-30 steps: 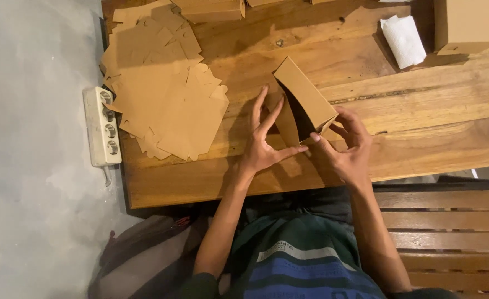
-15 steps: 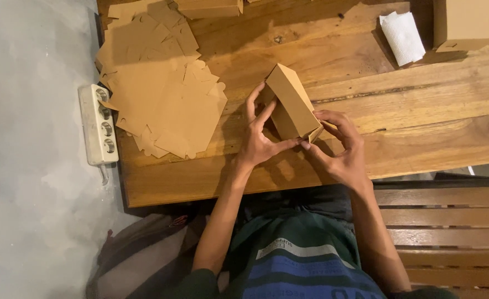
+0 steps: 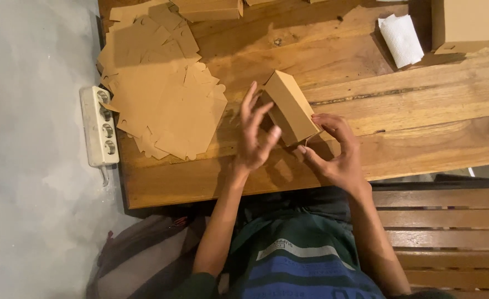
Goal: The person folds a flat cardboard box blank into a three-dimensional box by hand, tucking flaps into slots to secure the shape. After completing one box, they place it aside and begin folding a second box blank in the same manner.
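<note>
A small brown cardboard box (image 3: pixel 290 105) stands tilted on the wooden table (image 3: pixel 366 99), near its front edge and between the person's two hands. The left hand (image 3: pixel 255 135) is open with fingers spread, its fingertips against the box's left side without closing on it, while the right hand (image 3: pixel 336 149) pinches the box's lower right corner between thumb and fingers. To the left lies a stack of flat cardboard cutouts (image 3: pixel 161 105) beside a white power strip (image 3: pixel 99 127) at the table's edge, and at the far right sit a folded white cloth (image 3: pixel 400 39) and another brown box (image 3: pixel 464 25).
</note>
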